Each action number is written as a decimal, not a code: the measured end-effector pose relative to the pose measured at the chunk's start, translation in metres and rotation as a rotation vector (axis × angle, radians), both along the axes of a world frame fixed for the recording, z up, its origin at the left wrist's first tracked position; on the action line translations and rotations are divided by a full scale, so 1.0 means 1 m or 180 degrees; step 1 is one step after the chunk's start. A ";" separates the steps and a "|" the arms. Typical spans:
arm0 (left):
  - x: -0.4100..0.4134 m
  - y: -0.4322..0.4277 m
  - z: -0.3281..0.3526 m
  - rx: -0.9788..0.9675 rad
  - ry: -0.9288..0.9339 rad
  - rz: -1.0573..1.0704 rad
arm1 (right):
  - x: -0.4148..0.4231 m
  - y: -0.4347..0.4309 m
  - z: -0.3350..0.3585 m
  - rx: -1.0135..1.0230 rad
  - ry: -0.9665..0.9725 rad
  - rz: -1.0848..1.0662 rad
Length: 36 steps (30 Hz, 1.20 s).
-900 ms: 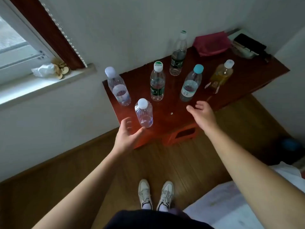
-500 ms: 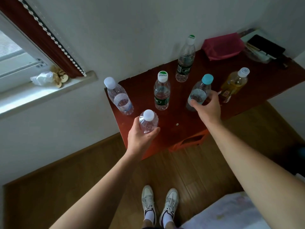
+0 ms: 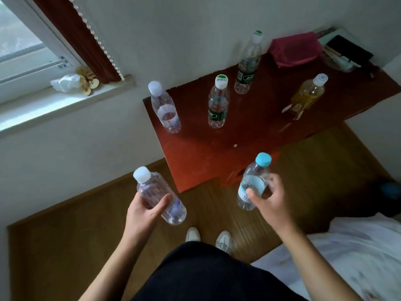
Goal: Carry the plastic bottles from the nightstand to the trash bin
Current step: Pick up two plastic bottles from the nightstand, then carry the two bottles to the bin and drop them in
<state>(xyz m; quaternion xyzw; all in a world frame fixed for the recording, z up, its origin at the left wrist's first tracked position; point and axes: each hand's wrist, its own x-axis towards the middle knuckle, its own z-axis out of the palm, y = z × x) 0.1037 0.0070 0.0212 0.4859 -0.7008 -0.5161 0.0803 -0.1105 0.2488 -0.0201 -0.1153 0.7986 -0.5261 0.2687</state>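
My left hand (image 3: 143, 216) grips a clear white-capped bottle (image 3: 161, 199), held tilted above the wooden floor in front of the nightstand. My right hand (image 3: 268, 199) grips a clear blue-capped bottle (image 3: 252, 181), lifted off the red-brown nightstand (image 3: 199, 153) near its front edge. Several bottles still stand on the nightstand: a white-capped one (image 3: 166, 109) at the left, a green-labelled one (image 3: 218, 105) in the middle, a taller green-labelled one (image 3: 248, 64) by the wall, and a yellowish one (image 3: 308, 95) at the right. No trash bin is in view.
A pink cloth (image 3: 295, 48) and dark items (image 3: 347, 51) lie at the nightstand's back right. A windowsill (image 3: 56, 103) with crumpled paper is on the left. White bedding (image 3: 347, 257) fills the lower right. My shoes (image 3: 208, 236) stand on the wooden floor.
Both hands closed on their bottles and lifted them off the nightstand, pulling them back toward my body. The view has shifted back from the nightstand.
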 end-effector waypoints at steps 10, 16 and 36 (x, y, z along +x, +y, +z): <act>0.076 0.015 -0.001 0.0221 -0.0023 0.0162 | 0.091 0.039 -0.005 0.0513 -0.0157 0.0403; 0.120 0.006 0.006 -0.0180 -0.0098 0.0172 | 0.094 -0.002 0.001 0.0442 0.0086 0.0858; 0.373 0.286 -0.031 0.0695 -0.0475 0.5226 | 0.275 -0.156 0.002 0.0521 0.0348 0.5196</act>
